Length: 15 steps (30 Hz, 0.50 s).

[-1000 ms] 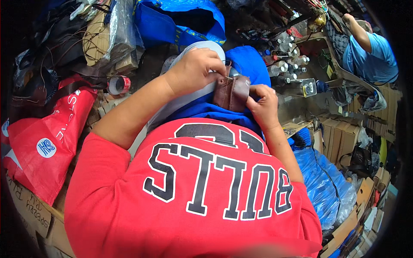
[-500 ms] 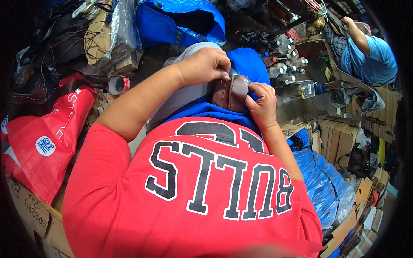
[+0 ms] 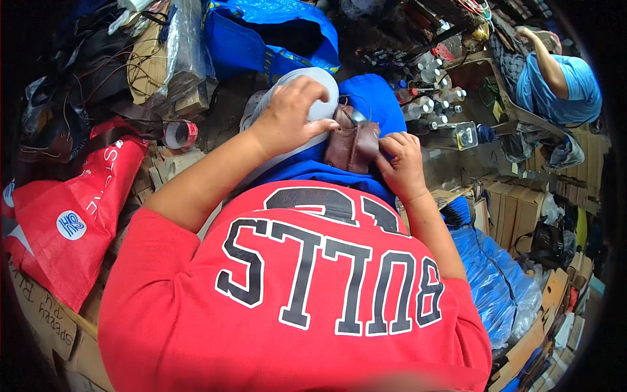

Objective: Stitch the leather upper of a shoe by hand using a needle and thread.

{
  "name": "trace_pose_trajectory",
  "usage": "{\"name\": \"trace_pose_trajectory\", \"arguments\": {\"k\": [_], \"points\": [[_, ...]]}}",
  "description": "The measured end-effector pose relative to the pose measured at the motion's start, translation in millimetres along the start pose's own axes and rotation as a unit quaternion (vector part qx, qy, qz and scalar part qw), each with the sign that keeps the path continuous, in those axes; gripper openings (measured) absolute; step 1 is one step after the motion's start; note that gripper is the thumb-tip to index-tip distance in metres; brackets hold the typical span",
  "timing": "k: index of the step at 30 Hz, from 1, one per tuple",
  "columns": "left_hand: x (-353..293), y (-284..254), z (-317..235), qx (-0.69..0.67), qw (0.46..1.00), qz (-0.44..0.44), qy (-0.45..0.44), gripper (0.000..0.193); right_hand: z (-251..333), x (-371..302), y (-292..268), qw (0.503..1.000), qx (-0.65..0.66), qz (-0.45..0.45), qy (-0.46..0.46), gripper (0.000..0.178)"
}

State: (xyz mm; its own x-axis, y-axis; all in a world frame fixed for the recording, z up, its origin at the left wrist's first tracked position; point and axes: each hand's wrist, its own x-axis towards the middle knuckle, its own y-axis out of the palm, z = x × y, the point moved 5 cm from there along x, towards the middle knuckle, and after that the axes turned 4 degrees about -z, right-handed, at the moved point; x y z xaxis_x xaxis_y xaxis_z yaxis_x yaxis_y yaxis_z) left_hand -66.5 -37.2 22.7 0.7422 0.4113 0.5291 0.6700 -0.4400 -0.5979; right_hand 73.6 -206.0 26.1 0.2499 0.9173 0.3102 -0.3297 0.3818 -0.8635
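Note:
A brown leather piece (image 3: 353, 145) with stitched seams, shaped like part of a shoe, rests over the blue cloth on my lap. A thin dark cord loops up from its far end. My right hand (image 3: 403, 163) pinches its right edge between thumb and fingers. Just left of the piece, my left hand (image 3: 294, 112) is open, its fingers curved and apart; the thumb tip reaches close to the leather, and I cannot tell whether it touches. Beyond the left hand is a rounded pale grey surface (image 3: 313, 78), with blue cloth (image 3: 379, 98) to its right.
An open blue bag (image 3: 241, 39) stands ahead. On the left are a red bag (image 3: 85, 209) and dark leather pieces with cords (image 3: 55, 144). Several bottles (image 3: 428, 108) and a clear container (image 3: 454, 136) stand at right, near blue plastic wrapping (image 3: 486, 274). A person in blue (image 3: 562, 85) is farther off.
My left hand has let go of the far end of the leather piece and drawn back left, its fingers spreading. The cord loop now shows. My right hand keeps its hold.

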Motion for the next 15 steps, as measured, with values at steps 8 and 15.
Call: {"name": "trace_pose_trajectory", "arguments": {"k": [8,15], "points": [[-25.5,0.1,-9.9,0.013,0.989,0.119,-0.083,0.022,0.6,8.1,14.7,0.978,0.174,-0.001,0.114,0.011],[-18.0,5.2,-8.9,-0.032,0.988,0.145,-0.053,0.02,12.5,-12.3,-18.3,0.996,0.055,0.061,0.032,0.01]]}}
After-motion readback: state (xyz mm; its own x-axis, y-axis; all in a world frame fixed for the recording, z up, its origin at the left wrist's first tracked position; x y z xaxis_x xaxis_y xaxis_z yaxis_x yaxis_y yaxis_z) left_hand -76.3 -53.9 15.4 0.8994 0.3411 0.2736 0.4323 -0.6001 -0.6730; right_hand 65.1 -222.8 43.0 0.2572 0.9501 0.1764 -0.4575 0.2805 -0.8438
